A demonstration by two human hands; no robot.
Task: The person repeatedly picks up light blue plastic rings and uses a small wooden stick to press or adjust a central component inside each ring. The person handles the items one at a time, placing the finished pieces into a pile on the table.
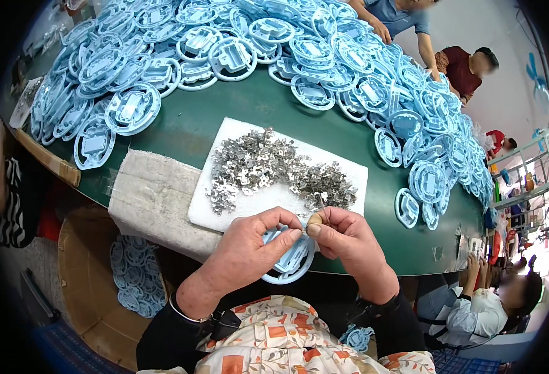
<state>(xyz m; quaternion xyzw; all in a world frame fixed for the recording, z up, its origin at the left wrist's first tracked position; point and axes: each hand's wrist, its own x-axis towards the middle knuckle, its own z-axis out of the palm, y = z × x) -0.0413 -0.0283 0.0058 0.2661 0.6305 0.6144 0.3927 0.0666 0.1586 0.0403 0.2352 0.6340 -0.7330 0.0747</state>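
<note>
My left hand (240, 252) is closed round the edge of a round light-blue plastic part (296, 269), held in front of me just past the table's near edge. The thumb and forefinger of my right hand (355, 246) are pinched together at the part's upper edge, almost touching my left fingertips. A thin rod-like thing (324, 208) sticks up from that pinch; its lower end is hidden by the fingers. Beyond my hands, a heap of small silvery metal clips (256, 165) lies on a white foam board (224, 132).
Piles of round light-blue parts (232, 57) cover the back of the green table (184, 118). A worn whitish pad (153, 196) lies left of the foam board. Below left, a cardboard box (78, 283) holds more parts. Co-workers sit around the table, one in white (483, 315) at right.
</note>
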